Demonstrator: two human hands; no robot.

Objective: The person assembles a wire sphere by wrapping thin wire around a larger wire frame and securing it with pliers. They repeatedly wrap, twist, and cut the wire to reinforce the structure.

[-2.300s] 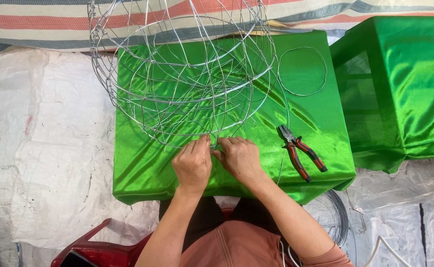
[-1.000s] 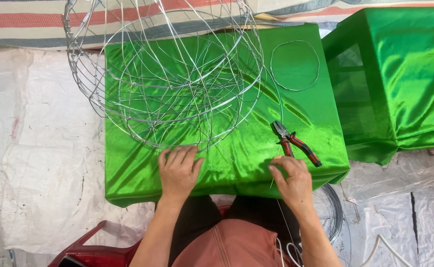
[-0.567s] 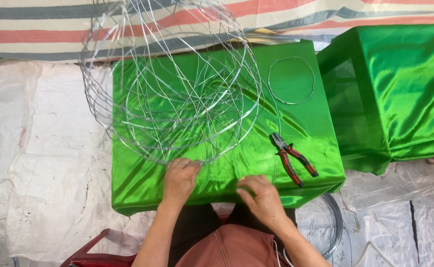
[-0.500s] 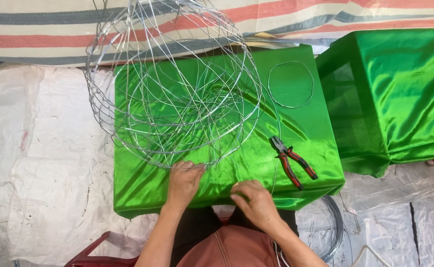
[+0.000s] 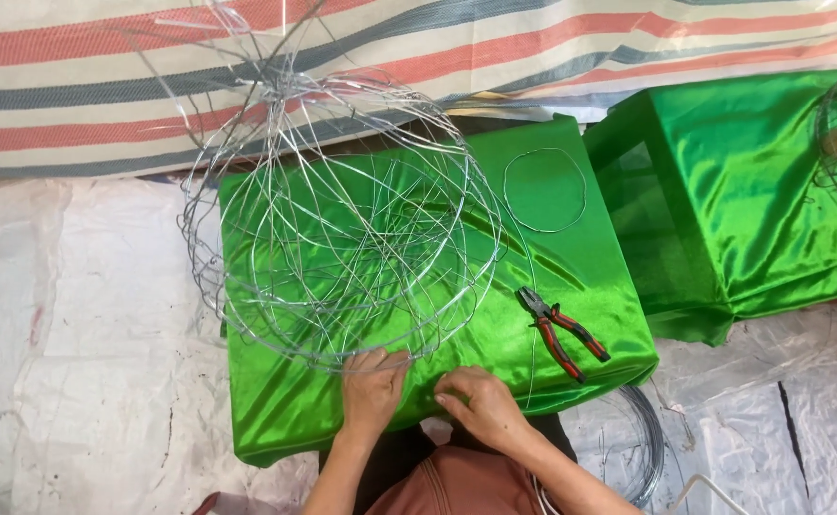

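Silvery round wire frame (image 5: 342, 238), left hand (image 5: 372, 389) touching

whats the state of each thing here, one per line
wire frame: tilted on the green-covered table, near rim at the left hand
left hand: fingers on the frame's rim
right hand: pinching a thin wire
pliers: lying flat, untouched
wire ring: flat on the cloth

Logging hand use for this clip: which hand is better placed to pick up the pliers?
Probably the right hand: the pliers lie on the green cloth just to its right, while the left hand touches the wire frame rim.
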